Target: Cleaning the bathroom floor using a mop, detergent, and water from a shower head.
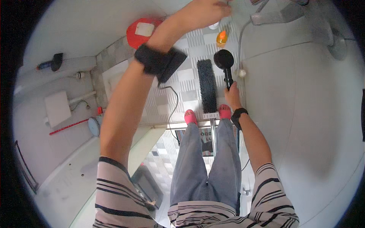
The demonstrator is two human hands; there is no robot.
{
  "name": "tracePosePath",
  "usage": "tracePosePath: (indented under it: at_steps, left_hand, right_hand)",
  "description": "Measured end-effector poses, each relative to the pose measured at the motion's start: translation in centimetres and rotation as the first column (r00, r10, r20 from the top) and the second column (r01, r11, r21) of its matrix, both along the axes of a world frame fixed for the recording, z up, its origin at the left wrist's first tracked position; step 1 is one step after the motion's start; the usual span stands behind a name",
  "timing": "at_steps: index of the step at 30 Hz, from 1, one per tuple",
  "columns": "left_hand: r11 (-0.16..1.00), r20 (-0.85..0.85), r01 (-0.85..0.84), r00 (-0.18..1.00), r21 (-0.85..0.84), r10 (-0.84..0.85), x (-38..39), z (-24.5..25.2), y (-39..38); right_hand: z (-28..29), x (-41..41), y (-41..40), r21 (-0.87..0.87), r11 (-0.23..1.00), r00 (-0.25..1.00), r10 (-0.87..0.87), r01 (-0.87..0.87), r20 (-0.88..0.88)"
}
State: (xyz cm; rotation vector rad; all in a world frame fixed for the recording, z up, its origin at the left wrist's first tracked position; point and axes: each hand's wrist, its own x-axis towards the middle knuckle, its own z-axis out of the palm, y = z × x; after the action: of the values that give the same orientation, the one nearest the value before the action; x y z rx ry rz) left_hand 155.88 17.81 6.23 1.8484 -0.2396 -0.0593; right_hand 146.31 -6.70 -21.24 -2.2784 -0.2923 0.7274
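Observation:
My right hand (233, 97) grips the handle of a black handheld shower head (224, 59), held over the tiled floor. My left hand (215, 12) is stretched far forward to the upper edge of the picture. Its fingers are bent and partly cut off, so whether they hold something is unclear. Below that hand stands a small bottle of orange liquid with an orange cap (221, 38). A mop with a dark grey shaggy head (207, 85) lies between the bottle and my feet, its metal pole (212, 136) running back between my legs.
A flexible hose (240, 48) runs down the right wall beside a blurred grey fixture (278, 17). A red plastic object (134, 32) with a pale square sits at front left. A black cable (175, 105) hangs from my left wrist device. A raised sill (159, 124) crosses behind my feet.

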Motion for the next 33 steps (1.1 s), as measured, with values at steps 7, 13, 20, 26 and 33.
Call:
tracePosePath:
  at_steps: [7,13,20,26,33]
  left_hand:
    - [0.857,-0.392,-0.496,0.767,0.14,0.508,-20.6,-16.0,3.0]
    - [0.746,-0.67,-0.626,0.454,0.228,0.587,-34.2,-24.3,-2.7]
    - [0.732,-0.703,-0.541,0.321,0.414,0.635,-46.2,-32.7,-9.2]
    - [0.811,-0.925,-0.544,0.15,0.218,0.35,-41.3,-29.5,-12.3]
    - [0.893,-0.775,-0.277,0.446,0.356,0.447,-40.3,-29.6,-11.4]
  right_hand:
    - [-3.8,-2.3,2.1,-0.015,1.0,0.998,0.011,-0.012,-0.055]
    - [-7.8,-4.5,1.2,-0.071,0.996,0.984,-0.05,0.062,0.168]
    - [-5.7,-8.0,3.4,-0.184,0.978,0.995,-0.096,0.098,0.016]
    - [-11.1,-7.4,-1.7,-0.347,0.938,0.988,0.062,-0.009,0.142]
    - [-7.9,-8.3,-0.8,-0.266,0.963,0.999,-0.039,0.048,0.038]
